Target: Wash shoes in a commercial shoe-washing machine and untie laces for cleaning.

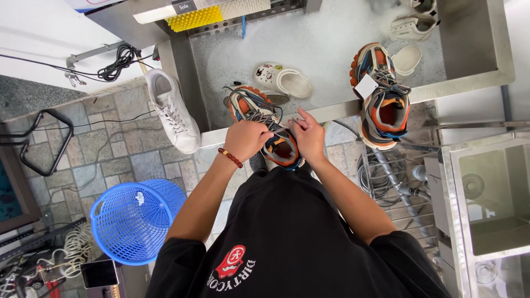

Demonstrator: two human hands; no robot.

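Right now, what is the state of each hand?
Left hand: closed, pinching the laces of the orange and grey sneaker.
Right hand: closed on the same laces.

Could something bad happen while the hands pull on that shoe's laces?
Maybe. The orange and grey shoe rests on the sink rim, partly over the edge, while the left hand and right hand work its laces; a hard tug might tip it toward the floor. The matching shoe also overhangs that rim and could get knocked off. The sink bottom looks foamy, so a loose lace could drag through the suds.
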